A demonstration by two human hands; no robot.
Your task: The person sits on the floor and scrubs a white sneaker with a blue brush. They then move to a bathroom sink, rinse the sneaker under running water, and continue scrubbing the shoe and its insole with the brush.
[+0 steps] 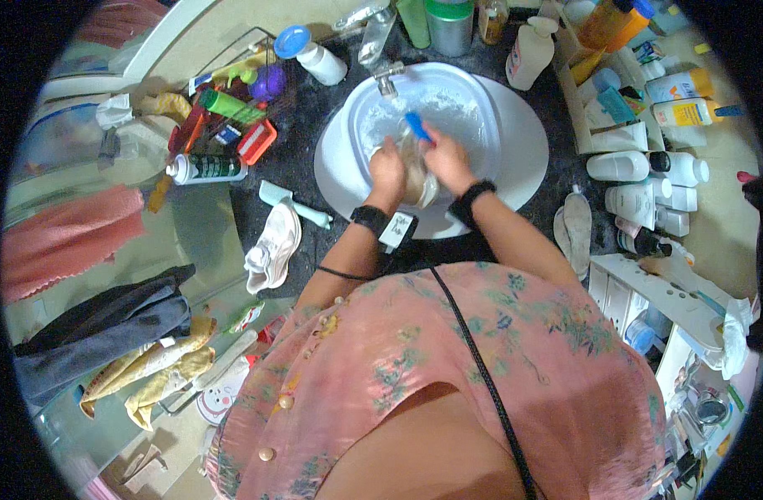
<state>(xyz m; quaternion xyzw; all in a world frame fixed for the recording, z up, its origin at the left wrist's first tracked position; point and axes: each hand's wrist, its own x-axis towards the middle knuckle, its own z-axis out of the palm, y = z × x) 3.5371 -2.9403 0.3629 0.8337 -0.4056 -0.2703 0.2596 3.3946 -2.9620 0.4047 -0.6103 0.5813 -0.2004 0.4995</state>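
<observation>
Over a light plastic basin [491, 125] set in the white sink [526, 134], my left hand [388, 169] grips a pale shoe [419, 187], which is partly hidden by my hands and blurred. My right hand [447, 159] is closed around a blue-headed brush [416, 126] held against or just above the shoe. Sudsy water [459, 107] lies in the basin, below the metal faucet [389, 78]. Another white shoe [275, 244] rests on the dark counter to the left, beside a pale green brush or comb [294, 204]. A pair of insoles [573, 228] lies on the right.
On the left of the counter are a spray can [209, 169], a wire rack with small items and an orange-red brush [257, 142]. A pump bottle [322, 62] and a white bottle [531, 53] stand behind the sink. Bottles and tubes [631, 203] crowd the right side.
</observation>
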